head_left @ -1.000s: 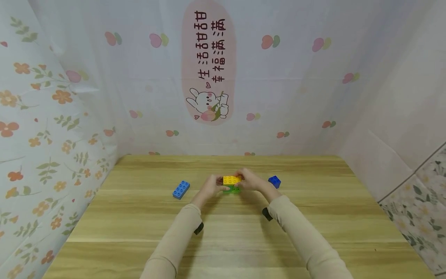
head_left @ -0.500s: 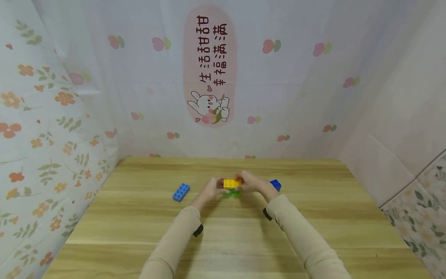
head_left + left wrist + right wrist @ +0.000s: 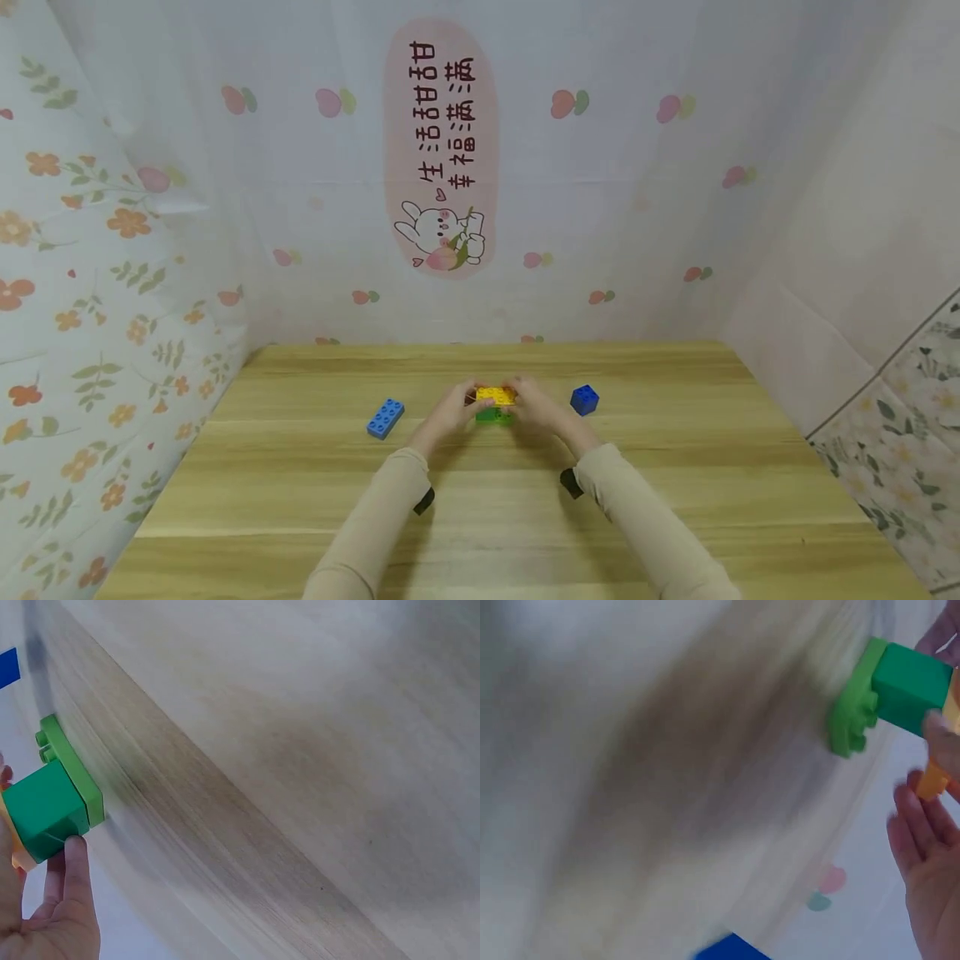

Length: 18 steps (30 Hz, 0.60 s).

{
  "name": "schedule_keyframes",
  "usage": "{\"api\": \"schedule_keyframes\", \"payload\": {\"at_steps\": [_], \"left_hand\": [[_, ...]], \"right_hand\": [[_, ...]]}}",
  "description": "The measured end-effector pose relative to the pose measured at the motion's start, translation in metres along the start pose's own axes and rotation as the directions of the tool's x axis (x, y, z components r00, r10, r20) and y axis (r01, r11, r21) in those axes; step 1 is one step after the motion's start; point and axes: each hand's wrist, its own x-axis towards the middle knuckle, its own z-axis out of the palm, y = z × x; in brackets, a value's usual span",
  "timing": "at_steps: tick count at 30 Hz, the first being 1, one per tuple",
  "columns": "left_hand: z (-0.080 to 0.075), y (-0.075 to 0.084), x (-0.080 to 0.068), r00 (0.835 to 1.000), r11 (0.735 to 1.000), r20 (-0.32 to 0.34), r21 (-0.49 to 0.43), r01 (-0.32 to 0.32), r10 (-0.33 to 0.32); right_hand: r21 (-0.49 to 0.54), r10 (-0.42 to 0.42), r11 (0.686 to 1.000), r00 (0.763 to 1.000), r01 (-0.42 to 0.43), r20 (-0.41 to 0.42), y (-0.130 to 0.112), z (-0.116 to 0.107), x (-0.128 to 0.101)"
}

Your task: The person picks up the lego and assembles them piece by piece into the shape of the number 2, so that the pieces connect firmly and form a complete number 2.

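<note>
A yellow toy building brick (image 3: 495,395) sits on top of a dark green brick (image 3: 46,810), which stands on a thin light green studded plate (image 3: 73,769). The left hand (image 3: 453,407) grips the left end of the yellow brick, its thumb across the front, while a fingertip touches the side of the dark green brick in the left wrist view. From the other end the right hand (image 3: 534,407) holds the yellow brick between thumb and fingers. In the right wrist view, the yellow brick (image 3: 932,780) extends past the dark green one, and its far part is hidden by the thumb.
A light blue brick (image 3: 386,418) lies on the wooden table (image 3: 495,517) to the left of the hands. A dark blue brick (image 3: 584,400) rests to their right. Patterned cloth (image 3: 637,192) hangs behind the table and along its left side.
The left thumb has moved up onto the front of the yellow brick, and more green shows beneath it. The right thumb sits slightly lower. The head view has shifted a little.
</note>
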Motion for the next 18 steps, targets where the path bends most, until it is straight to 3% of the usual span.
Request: {"api": "schedule_keyframes", "payload": {"at_steps": [3, 10, 18], "left_hand": [[0.002, -0.001, 0.000, 1.000, 1.000, -0.009, -0.004, 0.009, -0.009], [0.004, -0.002, 0.001, 0.998, 0.995, 0.000, -0.075, 0.063, -0.063], [0.000, 0.003, 0.003, 0.994, 0.992, -0.001, -0.066, 0.107, -0.107]], "right_hand": [[0.035, 0.051, 0.998, 0.997, -0.049, -0.065, 0.009, 0.003, -0.010], [-0.108, 0.047, 0.991, 0.966, -0.077, -0.256, 0.044, -0.015, -0.032], [0.026, 0.236, 0.971, 0.935, -0.237, -0.266, 0.073, -0.027, -0.048]]}}
